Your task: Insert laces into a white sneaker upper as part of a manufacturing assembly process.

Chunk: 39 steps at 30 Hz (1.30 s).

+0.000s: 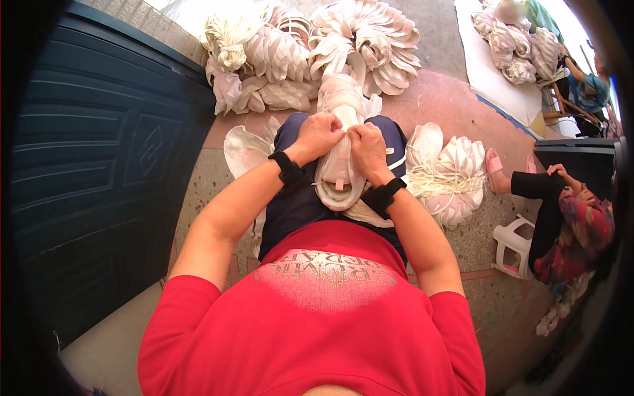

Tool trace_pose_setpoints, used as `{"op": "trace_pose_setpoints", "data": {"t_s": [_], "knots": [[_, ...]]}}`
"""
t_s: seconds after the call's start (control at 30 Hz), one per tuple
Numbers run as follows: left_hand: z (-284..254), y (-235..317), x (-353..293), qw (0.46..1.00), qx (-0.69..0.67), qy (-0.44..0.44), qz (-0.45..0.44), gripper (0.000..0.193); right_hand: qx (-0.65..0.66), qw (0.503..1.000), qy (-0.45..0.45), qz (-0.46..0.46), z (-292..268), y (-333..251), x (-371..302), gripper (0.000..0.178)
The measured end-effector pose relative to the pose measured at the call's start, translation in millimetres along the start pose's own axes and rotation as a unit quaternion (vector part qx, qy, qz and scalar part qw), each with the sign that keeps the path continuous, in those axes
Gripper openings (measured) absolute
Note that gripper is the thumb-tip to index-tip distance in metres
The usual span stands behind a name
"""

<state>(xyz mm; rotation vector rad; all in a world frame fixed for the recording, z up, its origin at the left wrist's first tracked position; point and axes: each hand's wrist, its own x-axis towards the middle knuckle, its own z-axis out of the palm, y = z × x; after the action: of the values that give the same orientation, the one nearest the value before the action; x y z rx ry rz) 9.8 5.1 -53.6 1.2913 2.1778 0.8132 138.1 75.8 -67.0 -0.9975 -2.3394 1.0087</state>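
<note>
A pale pink and white shoe upper (340,165) lies along my lap, its heel opening towards me and a pink pull tab near it. Over its front part, my left hand (320,135) is closed in a pinch. Just across from it, my right hand (368,150) is closed too, its thumb and forefinger almost meeting the left fingertips. Both pinch at the lacing area of the upper; whether a thin lace is between the fingers is too small to tell. Beyond the hands a rounded pinkish form (340,92) continues the line of the upper.
Bundles of pale shoe uppers (363,39) are heaped ahead, another tied bundle (452,175) lies right of my knee, and loose white uppers (247,148) lie left. A dark blue door (86,145) stands left. At right a person (574,211) sits near a white stool (514,245).
</note>
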Motion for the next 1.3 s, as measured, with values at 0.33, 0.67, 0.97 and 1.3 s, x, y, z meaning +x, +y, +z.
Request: {"op": "trace_pose_setpoints", "data": {"t_s": [0.33,0.67,0.97,1.3], "knots": [[4,-2,-9,0.999,-0.028,0.017,0.002,0.026,0.014,0.996,-0.07,-0.044,1,-7,15,0.02],[-13,-14,9,0.962,0.138,0.002,0.234,0.012,0.065,0.997,-0.052,-0.007,-1,2,14,0.025],[-250,-101,-53,0.824,0.352,0.444,-0.012,0.011,0.114,0.953,-0.189,0.21,-178,32,-26,0.02],[-445,-202,-246,0.64,-0.173,0.728,-0.174,0.017,0.786,0.607,0.078,0.089,-450,149,-94,0.011]]}}
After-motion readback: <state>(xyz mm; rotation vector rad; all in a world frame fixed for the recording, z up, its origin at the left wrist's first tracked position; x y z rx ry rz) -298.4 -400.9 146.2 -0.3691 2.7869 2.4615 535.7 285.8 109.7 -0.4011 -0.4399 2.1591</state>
